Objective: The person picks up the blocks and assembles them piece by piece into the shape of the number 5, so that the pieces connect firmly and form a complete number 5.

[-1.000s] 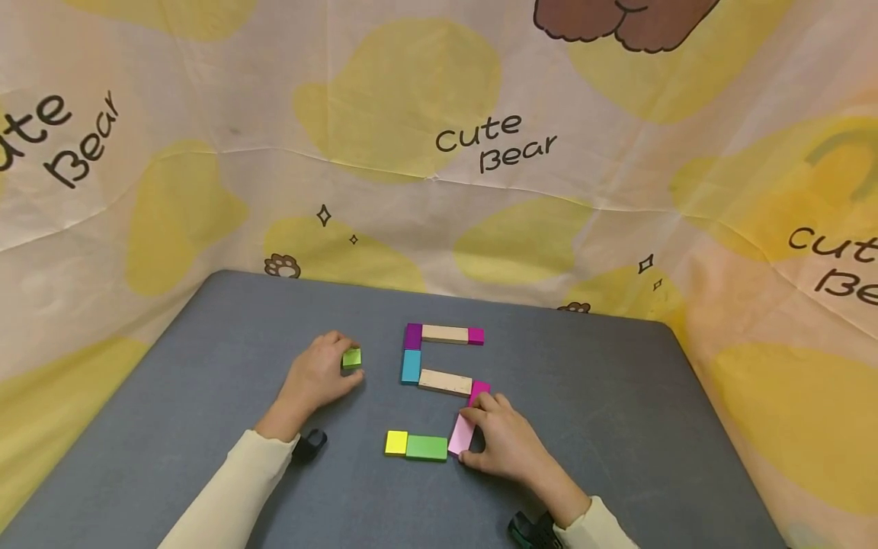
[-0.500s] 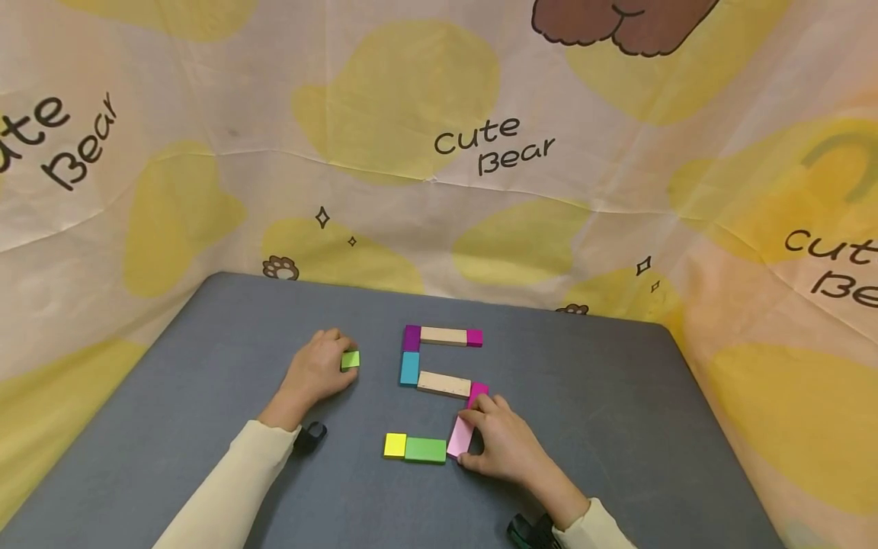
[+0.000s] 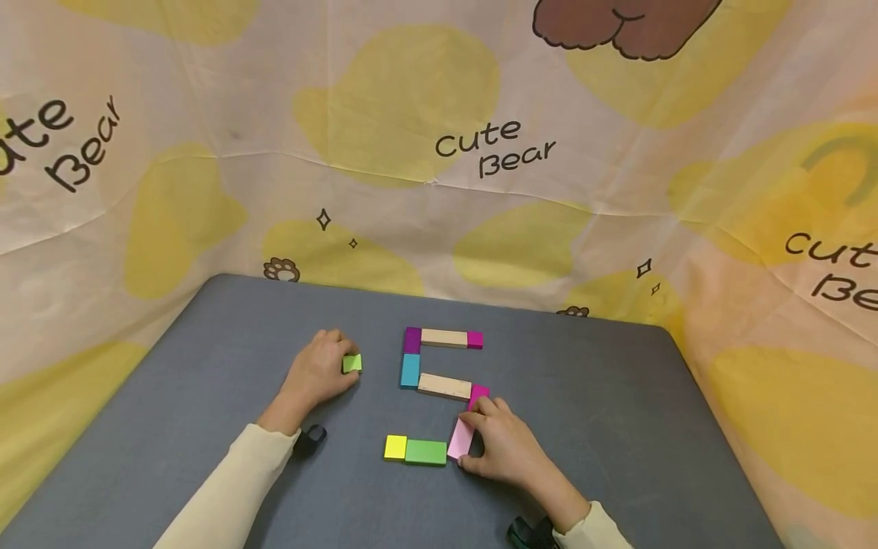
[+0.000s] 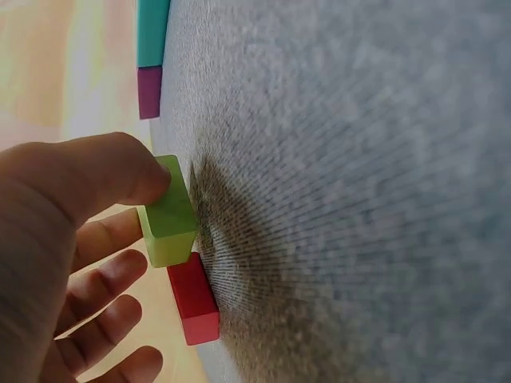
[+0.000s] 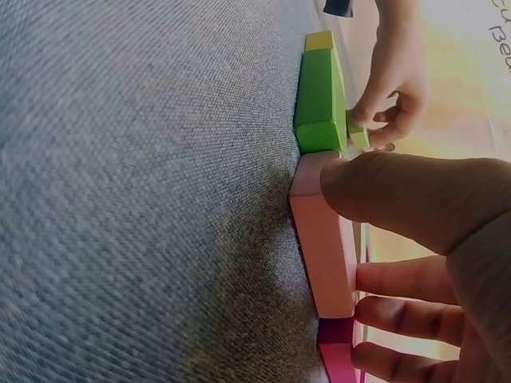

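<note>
My left hand (image 3: 320, 374) pinches a small light green block (image 3: 352, 364) between thumb and fingers; in the left wrist view this block (image 4: 169, 214) hangs close over the cloth, its shadow beside it. A red block (image 4: 194, 299) shows past it there, hidden in the head view. My right hand (image 3: 507, 442) holds a pink block (image 3: 460, 438) by its ends, thumb at the near end, fingertips at the far one. Against that near end lies a green block (image 3: 426, 452), with a yellow block (image 3: 395, 447) on its left. A magenta block (image 3: 479, 394) adjoins the far end.
Farther back, two bare wooden blocks (image 3: 444, 386), a blue block (image 3: 410, 370), a purple block (image 3: 412, 340) and a small magenta block (image 3: 475, 340) continue the angular, S-like line. All lie on a grey table (image 3: 617, 427). A printed cloth (image 3: 384, 99) hangs behind it.
My left thumb has drawn in from a spread position onto the light green block, which now looks slightly tilted. The right hand stays at the pink block.
</note>
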The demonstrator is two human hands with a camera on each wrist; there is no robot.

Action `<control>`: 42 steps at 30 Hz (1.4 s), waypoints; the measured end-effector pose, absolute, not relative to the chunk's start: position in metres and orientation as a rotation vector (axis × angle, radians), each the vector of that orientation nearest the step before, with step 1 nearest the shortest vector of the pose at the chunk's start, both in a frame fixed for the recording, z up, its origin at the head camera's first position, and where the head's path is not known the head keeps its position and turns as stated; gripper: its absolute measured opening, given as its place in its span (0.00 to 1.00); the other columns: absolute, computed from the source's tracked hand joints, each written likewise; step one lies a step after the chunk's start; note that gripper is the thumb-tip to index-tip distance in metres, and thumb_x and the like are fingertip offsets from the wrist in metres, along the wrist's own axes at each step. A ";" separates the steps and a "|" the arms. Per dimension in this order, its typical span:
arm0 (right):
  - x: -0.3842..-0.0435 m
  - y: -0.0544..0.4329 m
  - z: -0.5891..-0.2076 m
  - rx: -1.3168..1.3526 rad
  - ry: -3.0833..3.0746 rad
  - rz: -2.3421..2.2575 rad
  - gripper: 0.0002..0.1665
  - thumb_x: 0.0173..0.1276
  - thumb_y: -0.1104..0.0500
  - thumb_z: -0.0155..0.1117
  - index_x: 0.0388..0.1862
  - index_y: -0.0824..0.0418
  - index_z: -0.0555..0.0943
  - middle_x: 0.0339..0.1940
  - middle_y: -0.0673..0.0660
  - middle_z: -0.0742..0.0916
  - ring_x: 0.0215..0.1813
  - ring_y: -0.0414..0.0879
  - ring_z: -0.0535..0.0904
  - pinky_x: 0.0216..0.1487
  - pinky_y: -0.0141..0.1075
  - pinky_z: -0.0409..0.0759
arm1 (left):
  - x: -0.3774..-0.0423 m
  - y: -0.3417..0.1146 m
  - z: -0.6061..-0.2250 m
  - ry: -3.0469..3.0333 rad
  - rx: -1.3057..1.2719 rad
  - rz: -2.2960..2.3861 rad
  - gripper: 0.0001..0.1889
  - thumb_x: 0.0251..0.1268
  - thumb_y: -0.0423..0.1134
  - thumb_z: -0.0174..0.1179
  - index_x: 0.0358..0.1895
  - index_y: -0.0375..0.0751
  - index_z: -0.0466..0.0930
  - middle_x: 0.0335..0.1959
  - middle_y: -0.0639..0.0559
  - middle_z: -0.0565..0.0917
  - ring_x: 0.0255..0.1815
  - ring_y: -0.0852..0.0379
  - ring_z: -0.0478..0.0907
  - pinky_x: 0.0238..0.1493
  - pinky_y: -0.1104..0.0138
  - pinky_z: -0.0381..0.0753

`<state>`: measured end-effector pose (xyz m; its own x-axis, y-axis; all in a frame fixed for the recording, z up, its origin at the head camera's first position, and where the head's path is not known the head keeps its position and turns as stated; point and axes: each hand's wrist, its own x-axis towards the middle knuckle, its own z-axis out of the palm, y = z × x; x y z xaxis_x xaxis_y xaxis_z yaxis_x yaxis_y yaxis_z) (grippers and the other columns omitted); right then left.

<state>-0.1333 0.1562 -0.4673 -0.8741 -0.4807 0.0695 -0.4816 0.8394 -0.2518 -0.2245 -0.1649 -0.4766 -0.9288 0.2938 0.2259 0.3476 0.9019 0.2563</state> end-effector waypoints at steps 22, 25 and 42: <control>-0.131 0.156 -0.467 0.767 -3.038 0.416 0.33 0.44 0.44 0.77 0.50 0.58 0.85 0.40 0.50 0.79 0.40 0.43 0.68 0.32 0.32 0.68 | -0.175 -0.149 -0.472 -2.787 -0.690 -0.469 0.13 0.46 0.43 0.69 0.38 0.44 0.84 0.31 0.56 0.81 0.32 0.61 0.71 0.32 0.66 0.74; -0.131 0.155 -0.467 0.768 -3.042 0.415 0.33 0.44 0.44 0.77 0.50 0.58 0.85 0.40 0.50 0.79 0.40 0.43 0.68 0.32 0.31 0.68 | -0.168 -0.146 -0.473 -2.809 -0.719 -0.502 0.14 0.47 0.43 0.70 0.38 0.45 0.84 0.33 0.57 0.81 0.34 0.61 0.73 0.35 0.64 0.77; -0.133 0.156 -0.468 0.792 -3.018 0.412 0.34 0.44 0.44 0.77 0.49 0.58 0.85 0.40 0.50 0.79 0.40 0.43 0.67 0.31 0.31 0.69 | -0.148 -0.135 -0.475 -2.873 -0.811 -0.651 0.13 0.46 0.41 0.72 0.38 0.47 0.84 0.36 0.58 0.83 0.39 0.58 0.77 0.40 0.62 0.79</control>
<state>-0.1330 0.1557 -0.4679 -0.8735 -0.4831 0.0604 -0.4816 0.8392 -0.2526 -0.1479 -0.1347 -0.4747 -0.8557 0.4800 0.1934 0.5165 0.7688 0.3769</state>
